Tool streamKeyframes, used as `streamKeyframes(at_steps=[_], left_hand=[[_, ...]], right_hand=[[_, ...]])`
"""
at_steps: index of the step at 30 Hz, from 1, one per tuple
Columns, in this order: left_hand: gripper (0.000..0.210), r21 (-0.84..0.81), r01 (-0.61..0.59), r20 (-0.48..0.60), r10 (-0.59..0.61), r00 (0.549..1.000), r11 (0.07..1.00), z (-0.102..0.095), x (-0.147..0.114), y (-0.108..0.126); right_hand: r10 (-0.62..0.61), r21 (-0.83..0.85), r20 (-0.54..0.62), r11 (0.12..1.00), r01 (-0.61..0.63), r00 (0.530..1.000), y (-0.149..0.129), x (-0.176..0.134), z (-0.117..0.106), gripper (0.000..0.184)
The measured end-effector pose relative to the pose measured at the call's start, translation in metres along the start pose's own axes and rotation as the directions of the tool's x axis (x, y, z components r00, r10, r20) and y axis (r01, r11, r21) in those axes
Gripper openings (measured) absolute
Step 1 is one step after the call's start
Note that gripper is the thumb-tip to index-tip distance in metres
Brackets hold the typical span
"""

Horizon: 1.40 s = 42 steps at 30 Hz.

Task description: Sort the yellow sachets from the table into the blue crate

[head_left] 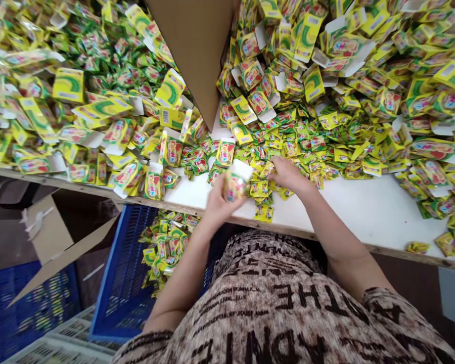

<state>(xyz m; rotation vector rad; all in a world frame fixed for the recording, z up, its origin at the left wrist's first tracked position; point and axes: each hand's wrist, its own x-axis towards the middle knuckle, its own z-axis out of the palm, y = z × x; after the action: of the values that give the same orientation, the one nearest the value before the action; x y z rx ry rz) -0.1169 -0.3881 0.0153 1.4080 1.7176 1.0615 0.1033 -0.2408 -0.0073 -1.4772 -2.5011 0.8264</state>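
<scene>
My left hand (222, 199) is wrapped round a small yellow and green carton (235, 184), slightly blurred, with its white flap open at the top. It is held over the front of the white table (367, 207). Just to the right, my right hand (290, 174) reaches into the loose small packets, its fingertips pinched at a shiny yellow packet (267, 170). More yellow and green packets (263, 212) lie between the two hands, near the front edge. Another carton (225, 151) stands right behind the one I hold.
A brown cardboard divider (197, 45) splits the heap at the back. Open-flapped cartons (68, 86) are piled left and right. Below the table edge, a blue crate (116, 283) holds filled-looking cartons (167, 242). A cardboard box (49, 227) is at the lower left.
</scene>
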Motion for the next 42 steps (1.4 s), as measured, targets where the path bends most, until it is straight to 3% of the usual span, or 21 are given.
streamKeyframes(at_steps=[3, 6, 10, 12, 15, 19, 25, 27, 30, 33, 36, 37, 42], left_hand=[[0.067, -0.041, 0.008, 0.046, -0.006, 0.999, 0.999, 0.043, -0.018, 0.003], [0.071, 0.056, -0.030, 0.018, 0.029, 0.999, 0.998, 0.066, -0.018, 0.002], [0.074, 0.188, -0.144, 0.099, 0.127, 0.987, 0.972, 0.085, -0.010, 0.008], [0.074, 0.195, -0.171, 0.108, 0.152, 0.982, 0.966, 0.097, -0.008, 0.014], [0.076, 0.183, -0.197, 0.069, 0.187, 0.980, 0.963, 0.117, -0.010, 0.020], [0.078, 0.183, -0.239, 0.060, 0.232, 0.971, 0.953, 0.138, -0.016, 0.020], [0.065, 0.190, -0.246, 0.088, 0.233, 0.968, 0.950, 0.157, -0.024, 0.018], [0.061, 0.135, -0.217, 0.108, 0.203, 0.973, 0.967, 0.161, -0.026, 0.018], [0.049, -0.017, -0.069, 0.197, 0.071, 0.978, 0.997, 0.161, -0.025, 0.019], [0.033, -0.287, 0.127, 0.347, -0.020, 0.938, 0.949, 0.155, -0.020, 0.019], [0.035, -0.512, 0.272, 0.460, -0.007, 0.888, 0.815, 0.151, -0.016, 0.016], [0.037, -0.541, 0.299, 0.476, -0.007, 0.879, 0.786, 0.151, -0.016, 0.015], [0.037, -0.590, 0.337, 0.480, -0.017, 0.877, 0.734, 0.152, -0.017, 0.012]], right_hand=[[-0.053, -0.004, -0.127, 0.999, 0.053, 0.991, -0.003, -0.009, 0.012, 0.024], [0.049, 0.249, -0.238, 0.968, 0.012, 0.970, -0.002, -0.027, 0.002, 0.025], [0.225, 0.537, -0.524, 0.836, 0.114, 0.821, -0.013, -0.062, -0.016, 0.040], [0.208, 0.511, -0.559, 0.849, 0.136, 0.803, -0.018, -0.078, -0.016, 0.034], [0.174, 0.381, -0.543, 0.923, 0.056, 0.821, -0.015, -0.094, -0.013, 0.022], [0.190, 0.344, -0.466, 0.939, -0.021, 0.864, -0.001, -0.104, -0.020, 0.016], [0.085, 0.215, -0.218, 0.976, -0.037, 0.972, 0.007, -0.111, -0.042, 0.016], [0.057, 0.124, -0.118, 0.991, -0.042, 0.991, 0.005, -0.113, -0.047, 0.016], [-0.012, 0.051, 0.041, 0.999, 0.010, 0.999, 0.004, -0.115, -0.053, 0.018], [-0.006, 0.143, -0.017, 0.990, 0.008, 1.000, 0.008, -0.114, -0.055, 0.024], [-0.033, 0.173, -0.123, 0.983, 0.054, 0.992, 0.016, -0.112, -0.051, 0.009], [-0.075, 0.144, -0.135, 0.985, 0.094, 0.988, 0.019, -0.112, -0.048, 0.004], [-0.261, 0.006, -0.092, 0.965, 0.263, 0.961, 0.027, -0.117, -0.037, 0.019]])
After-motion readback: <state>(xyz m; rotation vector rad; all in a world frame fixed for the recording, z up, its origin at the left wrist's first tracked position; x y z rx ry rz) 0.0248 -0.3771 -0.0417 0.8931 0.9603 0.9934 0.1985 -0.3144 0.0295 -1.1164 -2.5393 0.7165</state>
